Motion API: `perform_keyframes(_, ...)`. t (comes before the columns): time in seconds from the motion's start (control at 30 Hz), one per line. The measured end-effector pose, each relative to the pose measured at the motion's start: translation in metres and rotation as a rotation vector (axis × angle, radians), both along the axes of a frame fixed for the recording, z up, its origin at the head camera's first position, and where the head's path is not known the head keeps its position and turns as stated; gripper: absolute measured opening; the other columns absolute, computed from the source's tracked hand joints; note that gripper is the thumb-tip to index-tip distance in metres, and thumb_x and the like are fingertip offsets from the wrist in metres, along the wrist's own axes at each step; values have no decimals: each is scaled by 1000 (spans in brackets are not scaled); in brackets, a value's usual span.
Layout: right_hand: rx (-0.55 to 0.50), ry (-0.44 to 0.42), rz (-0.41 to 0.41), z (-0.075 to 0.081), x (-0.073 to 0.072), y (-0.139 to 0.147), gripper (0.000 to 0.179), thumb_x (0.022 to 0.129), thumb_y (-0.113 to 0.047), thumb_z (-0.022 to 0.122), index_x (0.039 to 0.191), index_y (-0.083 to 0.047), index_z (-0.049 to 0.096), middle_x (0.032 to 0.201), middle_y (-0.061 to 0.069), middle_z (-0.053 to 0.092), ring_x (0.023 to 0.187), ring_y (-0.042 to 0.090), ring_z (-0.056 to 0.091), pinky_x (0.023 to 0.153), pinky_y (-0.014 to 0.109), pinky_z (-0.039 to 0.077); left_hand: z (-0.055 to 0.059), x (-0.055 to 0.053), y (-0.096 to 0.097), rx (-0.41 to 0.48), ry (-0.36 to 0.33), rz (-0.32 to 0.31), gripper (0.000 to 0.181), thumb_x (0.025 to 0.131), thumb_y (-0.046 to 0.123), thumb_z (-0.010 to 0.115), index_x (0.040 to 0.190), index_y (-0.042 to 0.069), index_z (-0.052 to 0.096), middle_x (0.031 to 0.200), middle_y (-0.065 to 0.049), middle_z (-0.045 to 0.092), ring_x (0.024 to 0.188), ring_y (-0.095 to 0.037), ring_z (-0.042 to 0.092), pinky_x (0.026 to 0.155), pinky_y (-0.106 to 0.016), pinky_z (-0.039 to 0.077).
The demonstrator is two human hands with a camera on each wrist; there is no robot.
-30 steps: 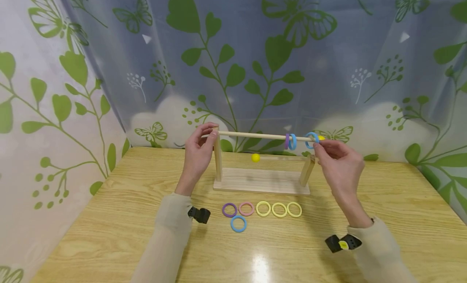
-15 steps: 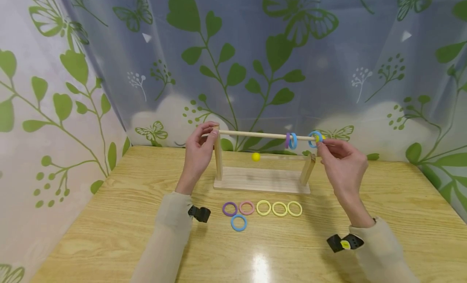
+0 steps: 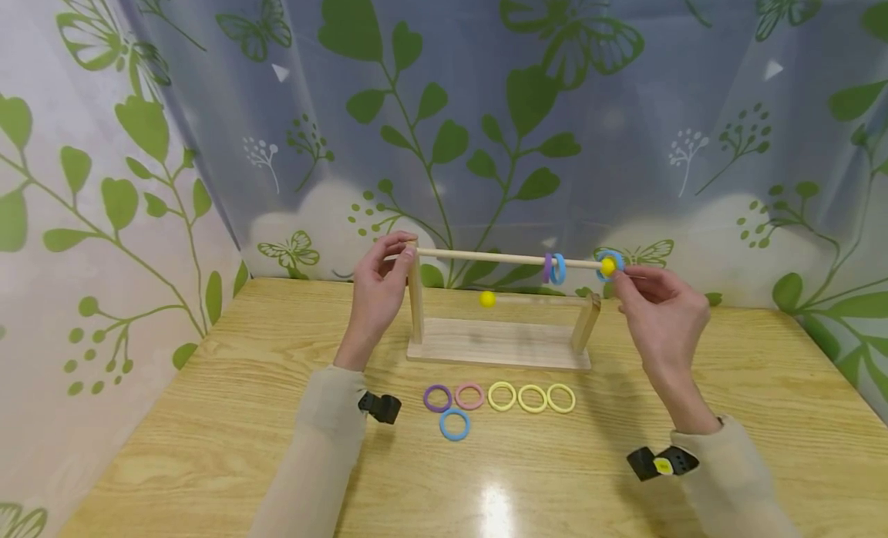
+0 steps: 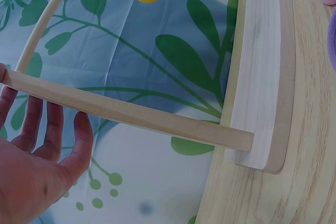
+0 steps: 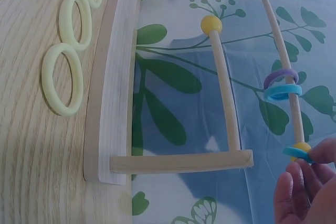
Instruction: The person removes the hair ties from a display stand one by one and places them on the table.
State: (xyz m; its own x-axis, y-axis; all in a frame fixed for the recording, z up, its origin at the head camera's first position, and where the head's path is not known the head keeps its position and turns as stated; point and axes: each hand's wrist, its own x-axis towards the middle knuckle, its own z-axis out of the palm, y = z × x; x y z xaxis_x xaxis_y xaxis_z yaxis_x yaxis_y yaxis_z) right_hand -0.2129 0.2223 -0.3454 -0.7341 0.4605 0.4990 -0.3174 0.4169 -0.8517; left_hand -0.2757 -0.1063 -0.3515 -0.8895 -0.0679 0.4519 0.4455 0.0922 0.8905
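My right hand (image 3: 666,314) pinches a blue ring (image 5: 295,153) between thumb and fingers at the right tip of the upper dowel. The ring surrounds the yellow ball (image 3: 608,267) on that tip. Further in on this dowel (image 3: 486,255) hang a purple ring (image 3: 547,268) and another blue ring (image 3: 559,269), close together. My left hand (image 3: 378,284) grips the top of the wooden stand's tall left post (image 4: 131,109), where the upper dowel starts. A lower dowel (image 5: 224,87) with a yellow ball (image 5: 211,25) extends left from the short right post (image 3: 586,322).
In front of the stand's base (image 3: 499,344), a purple ring (image 3: 426,406), a pink ring (image 3: 469,408) and several yellow rings (image 3: 502,410) lie in a row on the table (image 3: 208,445). One blue ring (image 3: 454,438) lies nearer. A patterned curtain (image 3: 444,176) stands behind.
My right hand has moved right along the upper dowel with the blue ring, from just inside the end ball to around it. The left hand stays on the post.
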Motion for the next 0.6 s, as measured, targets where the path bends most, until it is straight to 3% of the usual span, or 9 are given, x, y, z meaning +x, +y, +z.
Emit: perform_keyframes(0.6,-27,13,5,-4,0,10,22,89,-16,79,102,1,77,75,-27,69,66,-3,67,59,12,55,0,0,0,4,3,-3,25,105,16,59,126,6,67,112,-12,64,92,-18,64,75,-23,54)
